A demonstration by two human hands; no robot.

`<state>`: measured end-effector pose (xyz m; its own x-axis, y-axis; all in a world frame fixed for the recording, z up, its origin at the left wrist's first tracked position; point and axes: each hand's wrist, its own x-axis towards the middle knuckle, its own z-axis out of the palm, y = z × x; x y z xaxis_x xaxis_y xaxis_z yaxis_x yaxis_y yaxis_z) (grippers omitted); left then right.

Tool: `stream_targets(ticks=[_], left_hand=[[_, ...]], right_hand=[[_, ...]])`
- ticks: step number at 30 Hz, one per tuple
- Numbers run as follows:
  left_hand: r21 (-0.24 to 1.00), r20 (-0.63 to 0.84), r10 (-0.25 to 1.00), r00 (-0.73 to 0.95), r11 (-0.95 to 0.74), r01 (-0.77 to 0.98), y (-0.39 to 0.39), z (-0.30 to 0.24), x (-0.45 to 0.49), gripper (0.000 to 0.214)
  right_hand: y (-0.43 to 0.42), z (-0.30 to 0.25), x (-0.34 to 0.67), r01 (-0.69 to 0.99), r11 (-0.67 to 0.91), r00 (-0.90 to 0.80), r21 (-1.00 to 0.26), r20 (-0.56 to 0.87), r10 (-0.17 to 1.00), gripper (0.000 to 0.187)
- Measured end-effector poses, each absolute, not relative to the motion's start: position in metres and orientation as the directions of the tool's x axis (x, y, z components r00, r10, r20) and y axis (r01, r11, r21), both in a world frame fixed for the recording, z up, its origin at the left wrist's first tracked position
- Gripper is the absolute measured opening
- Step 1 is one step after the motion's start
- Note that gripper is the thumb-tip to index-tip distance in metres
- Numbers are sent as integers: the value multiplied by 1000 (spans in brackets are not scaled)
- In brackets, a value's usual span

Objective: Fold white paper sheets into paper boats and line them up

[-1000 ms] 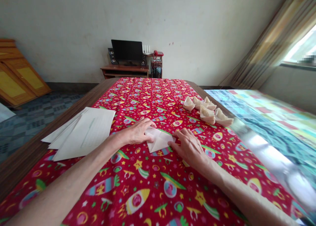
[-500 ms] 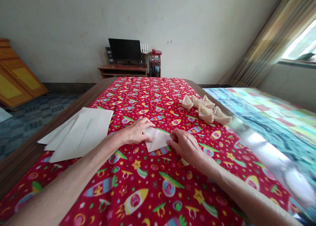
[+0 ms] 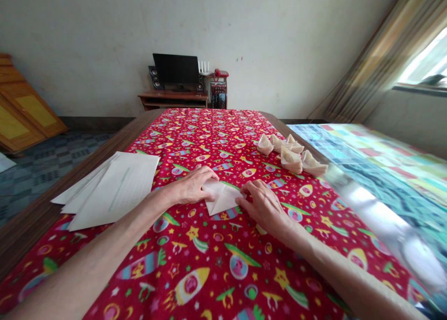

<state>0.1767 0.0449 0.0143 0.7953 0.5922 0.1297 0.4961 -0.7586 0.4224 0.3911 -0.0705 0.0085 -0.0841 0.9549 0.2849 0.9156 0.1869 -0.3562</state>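
A small folded sheet of white paper point(image 3: 223, 198) lies at the middle of the red patterned cloth, with crease lines showing on it. At its left end, my left hand point(image 3: 194, 185) is closed on the paper, thumb on top and fingers along the far edge. My right hand point(image 3: 261, 200) pinches the right corner between thumb and curled fingers. Left of my hands is a fanned stack of white paper sheets point(image 3: 115, 189). Several folded paper pieces, nested in boat-like stacks point(image 3: 291, 159), stand beyond my right hand.
The cloth point(image 3: 209, 133) covers a long brown wooden table point(image 3: 31, 231). At the far end, a monitor point(image 3: 176, 69) with speakers stands on a small desk beside a red telephone point(image 3: 220, 73). A bed with a checked cover point(image 3: 377, 171) is on the right, a wooden cabinet point(image 3: 26, 105) on the left.
Almost nothing differs. Both hands keep their hold on the folded paper, and the view has shifted very slightly.
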Motion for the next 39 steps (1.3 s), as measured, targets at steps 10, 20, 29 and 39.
stream_targets(ticks=[10, 20, 29, 39], left_hand=[[423, 121, 612, 781, -744, 518, 47, 12, 177, 36], [426, 106, 612, 784, -740, 520, 47, 12, 176, 38], [421, 103, 623, 775, -734, 534, 46, 14, 177, 36], [327, 254, 635, 730, -766, 553, 40, 2, 183, 32]], right_hand=[[-61, -5, 395, 882, 225, -100, -414, 302, 948, 9], [-50, 1, 392, 848, 70, 10, -526, 148, 989, 7], [-54, -1, 389, 858, 155, -13, -490, 279, 960, 8], [-9, 9, 420, 831, 191, -91, -522, 212, 973, 21]])
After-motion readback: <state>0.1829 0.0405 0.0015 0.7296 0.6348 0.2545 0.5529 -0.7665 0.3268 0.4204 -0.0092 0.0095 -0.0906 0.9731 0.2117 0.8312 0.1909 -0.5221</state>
